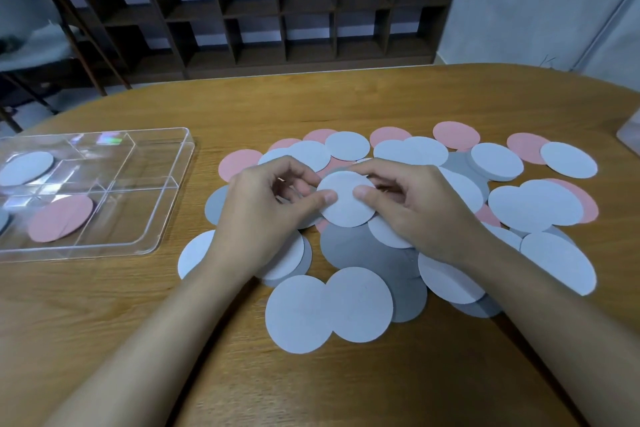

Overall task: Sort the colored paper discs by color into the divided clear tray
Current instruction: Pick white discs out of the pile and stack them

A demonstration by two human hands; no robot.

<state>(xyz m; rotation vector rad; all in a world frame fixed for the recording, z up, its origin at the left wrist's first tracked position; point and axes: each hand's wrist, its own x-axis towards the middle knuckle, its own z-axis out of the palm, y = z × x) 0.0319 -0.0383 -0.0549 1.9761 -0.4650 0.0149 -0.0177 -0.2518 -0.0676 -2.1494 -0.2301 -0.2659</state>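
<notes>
Both hands meet over the pile of paper discs [363, 253] in the middle of the table. My left hand [266, 215] and my right hand [419, 208] each pinch an edge of one white disc [346, 201], thumbs on top, holding it just above the heap. The heap mixes white, pink and grey discs, overlapping. The divided clear tray [152, 232] lies at the left. One white disc [26, 168] lies in its far-left compartment, and a pink disc [60, 218] in a near compartment. A grey disc shows at the tray's left edge.
The wooden table [104, 322] has a rounded far edge. A dark cubby shelf [277, 10] stands behind it and a chair [34, 31] at the back left. A clear object [628, 135] pokes in at the right edge.
</notes>
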